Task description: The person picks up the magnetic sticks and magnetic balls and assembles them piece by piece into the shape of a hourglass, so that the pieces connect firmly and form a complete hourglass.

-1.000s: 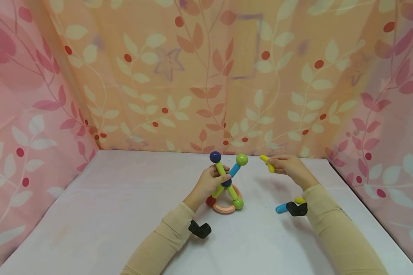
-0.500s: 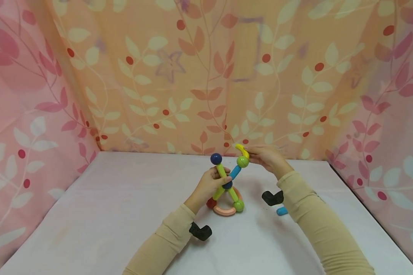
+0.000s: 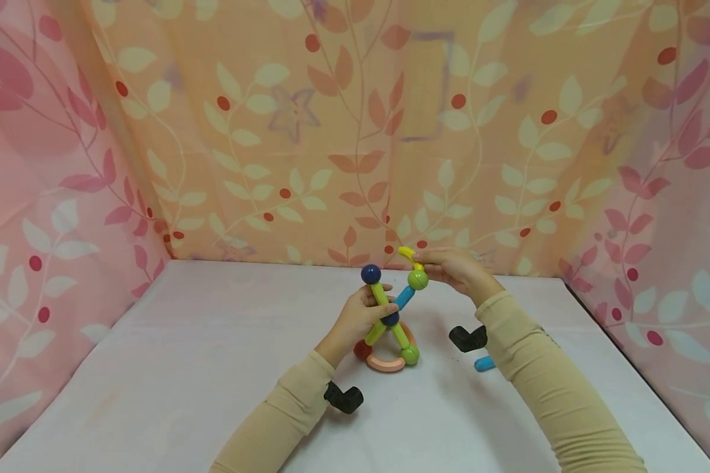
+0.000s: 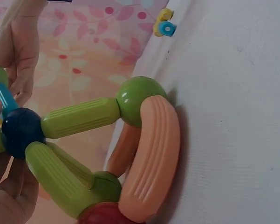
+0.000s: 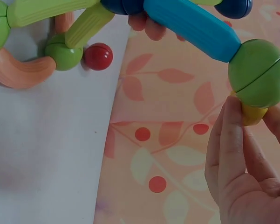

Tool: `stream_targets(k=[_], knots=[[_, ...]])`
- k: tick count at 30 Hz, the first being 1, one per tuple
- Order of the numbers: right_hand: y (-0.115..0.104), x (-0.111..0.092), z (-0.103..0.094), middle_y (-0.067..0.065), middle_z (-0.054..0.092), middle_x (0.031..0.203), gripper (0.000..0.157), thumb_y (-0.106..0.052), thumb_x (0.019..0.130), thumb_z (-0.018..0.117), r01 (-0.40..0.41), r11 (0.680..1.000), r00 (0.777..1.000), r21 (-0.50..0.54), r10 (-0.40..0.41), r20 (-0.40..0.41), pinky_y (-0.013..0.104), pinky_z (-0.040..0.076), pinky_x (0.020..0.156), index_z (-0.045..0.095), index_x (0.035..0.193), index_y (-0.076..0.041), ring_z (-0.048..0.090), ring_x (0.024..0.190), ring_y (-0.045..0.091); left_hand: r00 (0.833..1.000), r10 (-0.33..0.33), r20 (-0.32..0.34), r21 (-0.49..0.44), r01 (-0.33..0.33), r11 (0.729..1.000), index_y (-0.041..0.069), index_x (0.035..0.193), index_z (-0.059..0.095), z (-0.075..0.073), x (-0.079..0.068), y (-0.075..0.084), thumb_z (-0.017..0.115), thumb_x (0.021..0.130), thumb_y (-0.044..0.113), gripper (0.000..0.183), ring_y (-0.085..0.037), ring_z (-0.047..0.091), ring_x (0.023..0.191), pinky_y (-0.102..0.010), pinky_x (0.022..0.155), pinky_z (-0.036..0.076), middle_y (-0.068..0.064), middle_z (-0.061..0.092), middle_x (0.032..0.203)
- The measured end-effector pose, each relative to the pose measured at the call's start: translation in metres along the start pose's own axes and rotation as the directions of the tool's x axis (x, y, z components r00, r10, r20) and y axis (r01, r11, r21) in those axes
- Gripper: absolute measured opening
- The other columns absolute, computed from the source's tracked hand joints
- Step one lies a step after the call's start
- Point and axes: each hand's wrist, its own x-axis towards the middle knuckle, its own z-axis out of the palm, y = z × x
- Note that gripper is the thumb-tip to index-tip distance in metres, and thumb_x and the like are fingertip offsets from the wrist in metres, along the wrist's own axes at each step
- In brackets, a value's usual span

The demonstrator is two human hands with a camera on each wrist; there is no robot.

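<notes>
A stick-and-ball toy figure stands on the table on a ring of curved peach sticks, with red and green balls at its base. My left hand grips it around its light green upper stick, by the middle dark blue ball. A second dark blue ball tops that stick. On the other side, a blue stick slants up to a green ball. My right hand pinches a curved yellow stick, whose lower end touches that green ball. Fingers partly hide the yellow stick.
A loose blue stick lies right of the figure, partly behind the right sleeve. The left wrist view shows a yellow piece beside it. Black wrist cameras hang below both sleeves. Floral cloth rises behind the white table.
My right hand has moved left with the yellow stick and brought it onto the green ball; the stick's upper end then tilted slightly left. My left hand has kept its hold.
</notes>
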Motion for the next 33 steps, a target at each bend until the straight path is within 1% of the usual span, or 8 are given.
stream_targets(k=[3,6,11,14,20,26,30,33], knots=[[-0.002,0.000,0.003,0.002,0.067,0.103,0.048,-0.026,0.098,0.064,0.017,0.999,1.000,-0.040,-0.017,0.008,0.043,0.044,0.112,0.057,0.133,0.005,0.066,0.085,0.008,0.998,0.055,-0.028,-0.055,-0.056,0.997,0.013,0.141,0.043,-0.004,-0.001,0.005,0.070,0.094,0.024,0.056,-0.025,0.063,0.123,-0.048,0.110,0.046,-0.010,0.068,0.129],[-0.004,0.001,0.007,0.006,0.066,0.108,0.048,-0.026,0.097,0.064,0.035,0.996,0.999,-0.085,-0.035,0.000,0.041,0.048,0.108,0.057,0.135,0.003,0.066,0.088,0.011,0.988,0.126,-0.087,-0.097,-0.134,0.986,0.018,0.145,0.033,-0.010,-0.003,0.011,0.067,0.096,0.026,0.061,-0.024,0.061,0.122,-0.046,0.107,0.048,-0.010,0.062,0.135],[-0.009,0.000,0.014,0.006,0.067,0.107,0.043,-0.027,0.095,0.068,0.068,0.984,0.997,-0.164,-0.074,-0.029,0.023,0.057,0.086,0.064,0.129,0.000,0.065,0.095,0.017,0.964,0.203,-0.172,-0.098,-0.222,0.970,0.014,0.136,0.047,-0.017,-0.005,0.018,0.064,0.098,0.022,0.043,-0.021,0.061,0.113,-0.029,0.088,0.056,-0.012,0.054,0.135],[-0.011,-0.002,0.018,0.007,0.066,0.109,0.041,-0.028,0.094,0.069,0.074,0.976,0.995,-0.205,-0.086,-0.051,0.022,0.056,0.084,0.067,0.125,-0.002,0.063,0.097,0.018,0.959,0.210,-0.192,-0.099,-0.232,0.968,0.010,0.130,0.055,-0.019,-0.005,0.020,0.064,0.098,0.019,0.034,-0.019,0.062,0.111,-0.023,0.085,0.057,-0.014,0.054,0.132],[-0.014,-0.006,0.023,0.011,0.061,0.116,0.038,-0.026,0.095,0.067,0.087,0.974,0.994,-0.210,-0.098,-0.044,0.028,0.056,0.094,0.068,0.125,-0.003,0.065,0.101,0.022,0.956,0.215,-0.201,-0.115,-0.241,0.964,0.005,0.130,0.056,-0.020,-0.005,0.021,0.065,0.097,0.016,0.036,-0.017,0.063,0.106,-0.022,0.083,0.058,-0.014,0.053,0.126],[-0.013,-0.006,0.024,0.012,0.065,0.115,0.036,-0.024,0.095,0.068,0.097,0.978,0.994,-0.186,-0.103,-0.023,0.022,0.057,0.085,0.069,0.124,-0.002,0.069,0.099,0.024,0.954,0.219,-0.204,-0.114,-0.245,0.963,0.005,0.129,0.057,-0.019,-0.005,0.022,0.064,0.097,0.015,0.034,-0.017,0.062,0.104,-0.020,0.081,0.058,-0.014,0.054,0.126],[-0.013,-0.007,0.025,0.011,0.068,0.111,0.036,-0.023,0.094,0.069,0.099,0.976,0.995,-0.192,-0.103,-0.009,0.022,0.058,0.083,0.069,0.122,-0.001,0.069,0.103,0.028,0.954,0.212,-0.211,-0.109,-0.238,0.965,0.005,0.129,0.057,-0.020,-0.005,0.022,0.065,0.097,0.014,0.034,-0.018,0.062,0.106,-0.020,0.082,0.057,-0.014,0.055,0.126],[-0.013,-0.009,0.025,0.012,0.070,0.110,0.035,-0.023,0.094,0.069,0.101,0.976,0.995,-0.194,-0.104,-0.009,0.023,0.058,0.082,0.070,0.122,-0.001,0.070,0.099,0.025,0.956,0.205,-0.212,-0.104,-0.230,0.968,0.005,0.129,0.057,-0.020,-0.005,0.022,0.064,0.097,0.015,0.035,-0.019,0.062,0.108,-0.021,0.084,0.057,-0.014,0.055,0.127]])
